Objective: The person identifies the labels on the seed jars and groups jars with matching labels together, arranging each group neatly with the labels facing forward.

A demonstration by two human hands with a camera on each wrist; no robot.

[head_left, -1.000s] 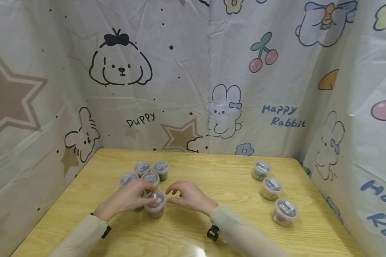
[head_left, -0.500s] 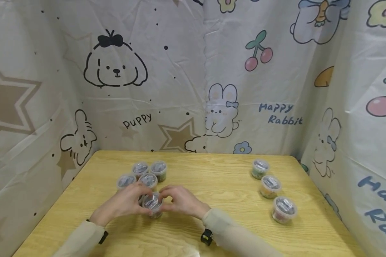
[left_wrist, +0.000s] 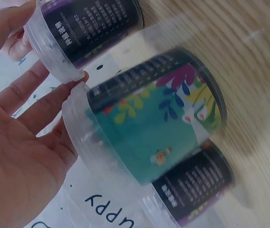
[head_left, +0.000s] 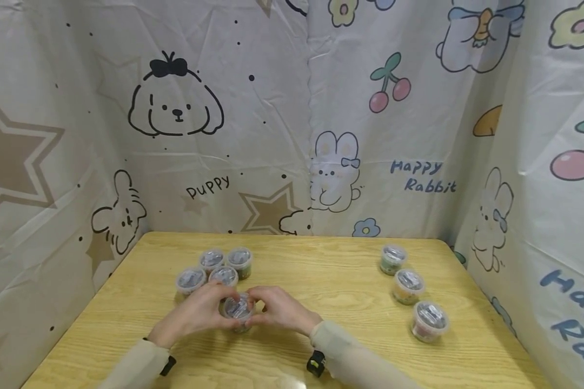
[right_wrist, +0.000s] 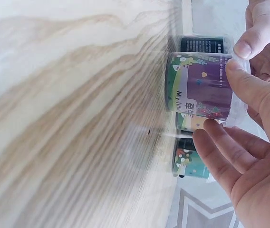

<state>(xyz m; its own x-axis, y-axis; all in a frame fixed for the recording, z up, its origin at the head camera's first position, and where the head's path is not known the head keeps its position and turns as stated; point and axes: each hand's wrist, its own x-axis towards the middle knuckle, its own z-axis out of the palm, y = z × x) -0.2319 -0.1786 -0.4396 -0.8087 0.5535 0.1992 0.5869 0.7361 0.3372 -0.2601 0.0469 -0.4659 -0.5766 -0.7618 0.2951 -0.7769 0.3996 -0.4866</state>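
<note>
In the head view, a small clear-lidded plastic tub (head_left: 238, 308) stands at the front of the left cluster. My left hand (head_left: 194, 312) curls round its left side, and my right hand (head_left: 286, 312) holds its right side. The right wrist view shows a purple label on this tub (right_wrist: 204, 88), pinched between thumb and fingers of the right hand (right_wrist: 249, 152). From the left wrist, my left hand (left_wrist: 25, 128) has its thumb and fingertips at the lid. A teal-labelled tub (left_wrist: 144, 123) stands right beside the fingers.
Behind the hands are several similar tubs, among them a left one (head_left: 191, 281) and a back one (head_left: 239, 262). On the right, a green tub (head_left: 393, 259), an orange tub (head_left: 409, 286) and a pink tub (head_left: 429, 321) form a slanted row. A patterned curtain (head_left: 272, 135) surrounds the wooden table (head_left: 331, 281).
The right hand has closed in from the right onto the front tub, and both hands now grip it. Since half a second ago the tub has shifted slightly right.
</note>
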